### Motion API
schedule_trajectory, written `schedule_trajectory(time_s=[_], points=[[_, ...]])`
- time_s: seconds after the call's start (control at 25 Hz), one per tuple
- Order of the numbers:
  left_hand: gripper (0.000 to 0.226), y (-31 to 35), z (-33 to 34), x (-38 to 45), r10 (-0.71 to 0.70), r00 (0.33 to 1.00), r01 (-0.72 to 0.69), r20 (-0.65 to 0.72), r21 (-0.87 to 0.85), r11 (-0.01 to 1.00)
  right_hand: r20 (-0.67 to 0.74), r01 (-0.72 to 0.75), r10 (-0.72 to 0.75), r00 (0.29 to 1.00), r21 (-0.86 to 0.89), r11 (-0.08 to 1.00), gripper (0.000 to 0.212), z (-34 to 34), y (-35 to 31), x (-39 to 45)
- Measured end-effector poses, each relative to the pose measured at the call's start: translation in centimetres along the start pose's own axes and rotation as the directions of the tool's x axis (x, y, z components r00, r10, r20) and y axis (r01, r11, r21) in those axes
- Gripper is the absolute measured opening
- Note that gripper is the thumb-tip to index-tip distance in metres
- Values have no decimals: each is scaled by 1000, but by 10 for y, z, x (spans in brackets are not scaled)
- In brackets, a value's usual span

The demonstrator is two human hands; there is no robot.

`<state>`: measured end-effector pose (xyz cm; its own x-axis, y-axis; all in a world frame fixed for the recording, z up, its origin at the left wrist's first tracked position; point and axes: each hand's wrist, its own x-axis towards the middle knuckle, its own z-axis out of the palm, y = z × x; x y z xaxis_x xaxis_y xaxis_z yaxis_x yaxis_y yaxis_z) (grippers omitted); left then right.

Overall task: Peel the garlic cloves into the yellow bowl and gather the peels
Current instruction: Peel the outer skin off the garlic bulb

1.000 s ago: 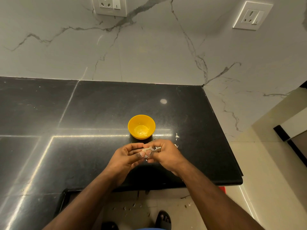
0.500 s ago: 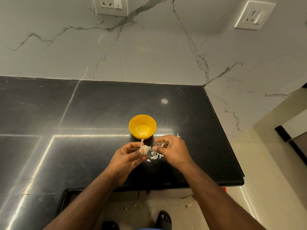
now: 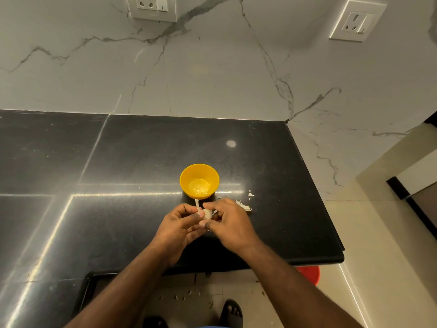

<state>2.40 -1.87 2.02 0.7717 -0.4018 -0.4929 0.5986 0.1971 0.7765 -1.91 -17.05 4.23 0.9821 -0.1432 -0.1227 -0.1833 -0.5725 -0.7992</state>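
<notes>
Both forearms are bare to the near edge of the view, with no sleeves, watch or rings showing on the left hand (image 3: 178, 224) or the right hand (image 3: 228, 221). The feet wear dark open-toed sandals (image 3: 233, 313). A sliver of blue clothing (image 3: 210, 326) shows at the near edge.

Ahead of hands: yellow bowl (image 3: 199, 181) stands just beyond the fingers, blocking a straight reach forward.
Right side: peel scraps (image 3: 244, 205) lie on the surface (image 3: 132, 157) near the bowl.
Left side: open dark surface.
Far edge: marble wall (image 3: 212, 67) closes the back.
</notes>
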Motion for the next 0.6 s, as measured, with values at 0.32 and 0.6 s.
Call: schedule_trajectory(time_s=[0.32,0.6], points=[[4,2,-6,0,-22,998,29,64,-109,994,-17,-130,152,988,433,892,12,-10,3,7],[22,3,-4,0,-15,998,23,58,-129,991,-67,-66,92,994,323,944,21,-2,3,5]])
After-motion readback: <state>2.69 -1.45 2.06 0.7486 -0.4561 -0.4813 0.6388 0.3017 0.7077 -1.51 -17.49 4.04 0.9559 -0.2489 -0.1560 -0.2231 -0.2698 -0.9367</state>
